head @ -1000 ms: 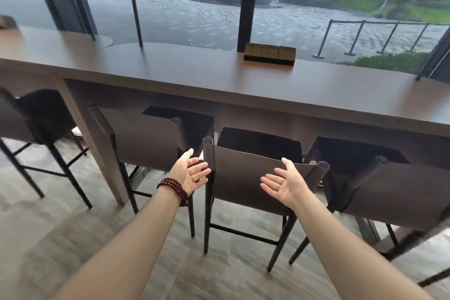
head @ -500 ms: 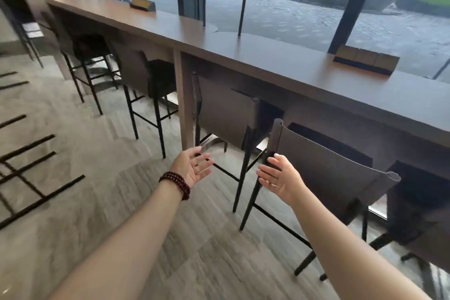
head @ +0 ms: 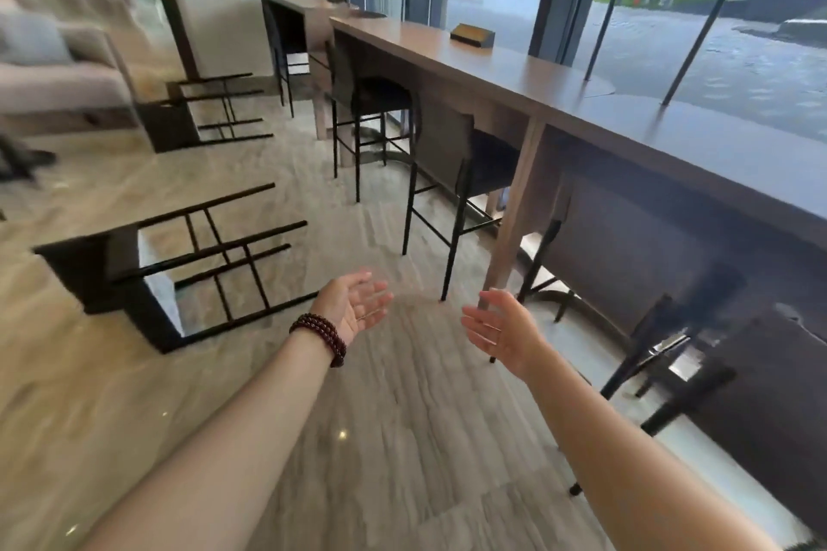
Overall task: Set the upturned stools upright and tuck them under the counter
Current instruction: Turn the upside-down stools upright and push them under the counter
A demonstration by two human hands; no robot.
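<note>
Two black-framed stools lie tipped over on the floor, legs pointing right: a near stool [head: 147, 277] at left and a far stool [head: 197, 112] beyond it. Several upright stools stand tucked under the long brown counter [head: 626, 112], among them one [head: 465, 166] past the counter leg and another [head: 367, 103] farther along. My left hand [head: 355, 309], with a dark bead bracelet on its wrist, and my right hand [head: 503, 327] hover over bare floor, palms facing each other, fingers relaxed, holding nothing. The near tipped stool's legs end just left of my left hand.
A beige sofa [head: 53, 72] stands at the far left behind the tipped stools. A wooden counter leg [head: 514, 215] reaches the floor ahead of my right hand. A small box [head: 472, 36] sits on the counter. Tall windows run along the right.
My view has swung left along the counter, bringing the two tipped stools into sight. My hands have come away from the stool back they were near and stay empty.
</note>
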